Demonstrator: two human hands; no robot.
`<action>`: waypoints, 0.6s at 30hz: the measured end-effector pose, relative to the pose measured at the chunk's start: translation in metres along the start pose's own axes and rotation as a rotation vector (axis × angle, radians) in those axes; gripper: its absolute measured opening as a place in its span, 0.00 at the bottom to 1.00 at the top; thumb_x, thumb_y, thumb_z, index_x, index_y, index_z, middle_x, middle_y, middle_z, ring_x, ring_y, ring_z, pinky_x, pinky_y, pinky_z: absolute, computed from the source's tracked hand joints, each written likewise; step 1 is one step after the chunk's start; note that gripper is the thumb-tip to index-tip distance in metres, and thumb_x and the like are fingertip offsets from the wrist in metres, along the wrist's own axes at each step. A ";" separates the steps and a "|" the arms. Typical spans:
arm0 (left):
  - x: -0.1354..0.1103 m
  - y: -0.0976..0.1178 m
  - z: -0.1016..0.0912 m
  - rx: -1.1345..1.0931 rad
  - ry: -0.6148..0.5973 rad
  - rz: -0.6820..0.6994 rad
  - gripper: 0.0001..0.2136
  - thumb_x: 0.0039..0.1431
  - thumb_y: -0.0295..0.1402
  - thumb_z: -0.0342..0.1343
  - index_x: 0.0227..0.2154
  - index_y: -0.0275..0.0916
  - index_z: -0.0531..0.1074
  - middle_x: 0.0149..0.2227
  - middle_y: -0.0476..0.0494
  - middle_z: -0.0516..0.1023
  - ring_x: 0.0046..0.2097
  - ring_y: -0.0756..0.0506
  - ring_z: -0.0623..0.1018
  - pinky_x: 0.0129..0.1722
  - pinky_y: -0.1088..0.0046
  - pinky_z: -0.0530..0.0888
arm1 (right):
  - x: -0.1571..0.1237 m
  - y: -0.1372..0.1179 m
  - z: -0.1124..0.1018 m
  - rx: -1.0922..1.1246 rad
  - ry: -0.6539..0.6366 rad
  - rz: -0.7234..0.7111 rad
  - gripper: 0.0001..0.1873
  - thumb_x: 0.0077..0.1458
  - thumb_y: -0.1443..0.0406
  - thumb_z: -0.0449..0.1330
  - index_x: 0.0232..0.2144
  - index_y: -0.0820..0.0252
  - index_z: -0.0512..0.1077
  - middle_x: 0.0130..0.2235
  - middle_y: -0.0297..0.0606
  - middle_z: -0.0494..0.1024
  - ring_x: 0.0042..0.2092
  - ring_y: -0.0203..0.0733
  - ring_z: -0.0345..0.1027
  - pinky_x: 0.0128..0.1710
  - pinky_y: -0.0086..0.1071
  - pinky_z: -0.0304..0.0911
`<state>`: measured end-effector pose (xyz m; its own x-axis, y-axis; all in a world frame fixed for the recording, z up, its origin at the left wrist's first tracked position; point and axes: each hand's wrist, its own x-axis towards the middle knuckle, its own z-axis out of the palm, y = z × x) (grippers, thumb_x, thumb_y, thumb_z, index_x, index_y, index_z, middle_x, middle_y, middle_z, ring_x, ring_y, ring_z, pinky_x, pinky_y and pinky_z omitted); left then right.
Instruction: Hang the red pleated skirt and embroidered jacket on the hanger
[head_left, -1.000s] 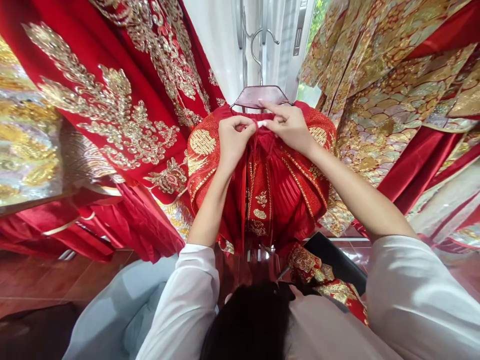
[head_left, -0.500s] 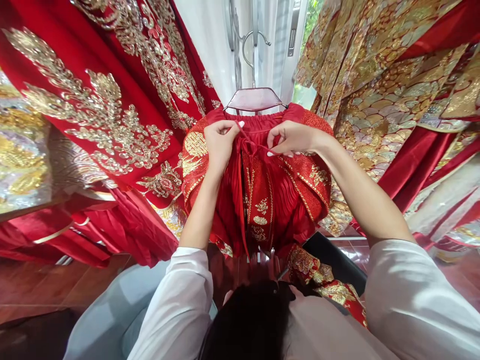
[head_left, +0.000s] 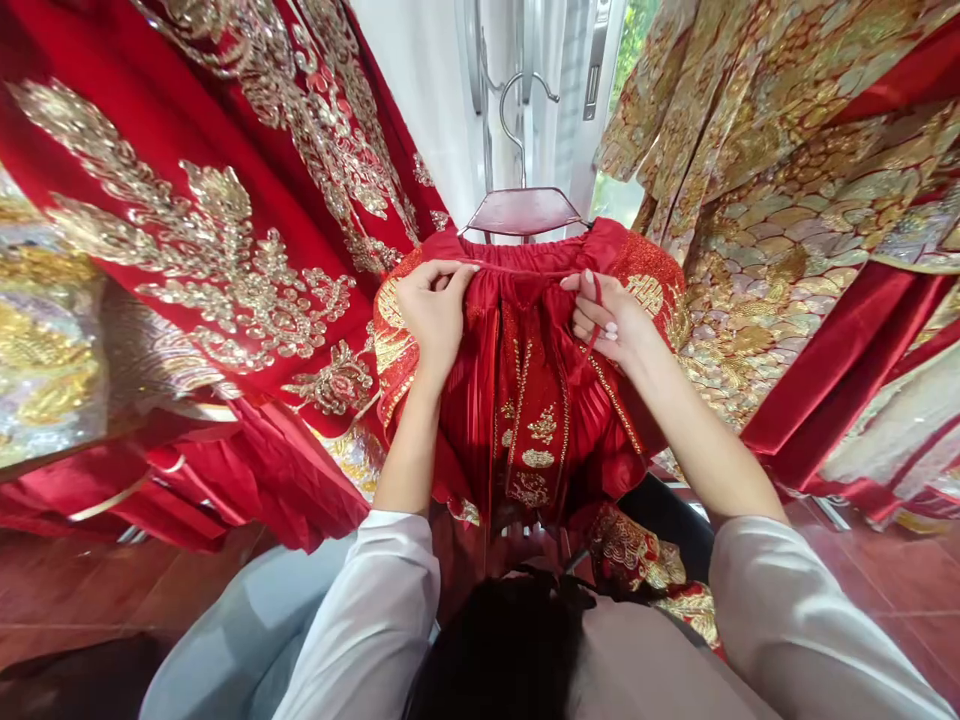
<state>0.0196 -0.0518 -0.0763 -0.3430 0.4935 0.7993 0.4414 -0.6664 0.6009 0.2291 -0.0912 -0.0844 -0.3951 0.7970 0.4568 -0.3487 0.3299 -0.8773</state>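
Observation:
A red skirt with gold embroidery and pleats hangs by its gathered waistband from a hanger. Across the waistband runs a thin red drawstring, stretched between my two hands. My left hand pinches it near the left side of the waist, thumb against forefinger. On the other side my right hand grips the drawstring with curled fingers, and part of the string loops over them and hangs below. The knuckles lie close to the skirt's front.
A red garment with silver-gold beading hangs on the left. Gold scale-patterned garments hang on the right. Below are a grey-blue rounded seat, a red-gold embroidered cloth and reddish floor tiles. A metal rack hook carries the hanger.
My hands have moved further apart, the right one outward and slightly down. The drawstring now runs straighter across the waistband, and its crossed part at the middle has gone.

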 end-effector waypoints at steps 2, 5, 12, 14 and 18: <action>0.001 -0.009 -0.005 0.073 0.074 0.045 0.04 0.51 0.28 0.60 0.23 0.41 0.76 0.21 0.52 0.70 0.26 0.51 0.67 0.29 0.74 0.63 | -0.006 0.007 -0.004 0.008 -0.027 0.043 0.20 0.51 0.50 0.63 0.29 0.62 0.71 0.08 0.18 0.50 0.10 0.23 0.36 0.12 0.20 0.41; 0.001 -0.019 -0.004 0.121 0.117 0.068 0.05 0.52 0.27 0.60 0.24 0.41 0.76 0.21 0.52 0.69 0.26 0.51 0.68 0.29 0.73 0.63 | -0.012 0.013 -0.013 -0.063 -0.077 0.138 0.22 0.46 0.50 0.66 0.26 0.64 0.73 0.07 0.21 0.54 0.10 0.22 0.37 0.12 0.20 0.41; 0.000 -0.009 0.005 -0.057 0.085 0.057 0.06 0.54 0.30 0.60 0.23 0.40 0.74 0.20 0.54 0.65 0.25 0.52 0.65 0.27 0.75 0.62 | 0.001 0.011 -0.006 -0.028 -0.033 0.040 0.19 0.44 0.50 0.67 0.24 0.61 0.74 0.07 0.21 0.52 0.10 0.22 0.37 0.12 0.20 0.41; 0.002 -0.001 0.004 -0.122 -0.012 0.062 0.06 0.54 0.31 0.60 0.23 0.40 0.74 0.21 0.53 0.68 0.25 0.52 0.66 0.26 0.74 0.62 | 0.010 0.013 0.001 0.003 0.091 -0.016 0.20 0.45 0.48 0.66 0.29 0.59 0.74 0.08 0.19 0.48 0.11 0.24 0.37 0.12 0.20 0.40; 0.004 0.013 0.005 -0.114 -0.333 0.082 0.06 0.54 0.33 0.61 0.23 0.40 0.74 0.24 0.51 0.73 0.28 0.51 0.69 0.31 0.72 0.65 | 0.026 0.020 0.012 -0.147 0.295 -0.090 0.24 0.53 0.47 0.58 0.41 0.59 0.74 0.12 0.21 0.51 0.13 0.25 0.40 0.13 0.22 0.41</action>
<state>0.0281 -0.0563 -0.0653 -0.0128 0.5786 0.8155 0.3539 -0.7602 0.5449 0.2016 -0.0697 -0.0887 -0.0980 0.8662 0.4900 -0.2360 0.4581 -0.8570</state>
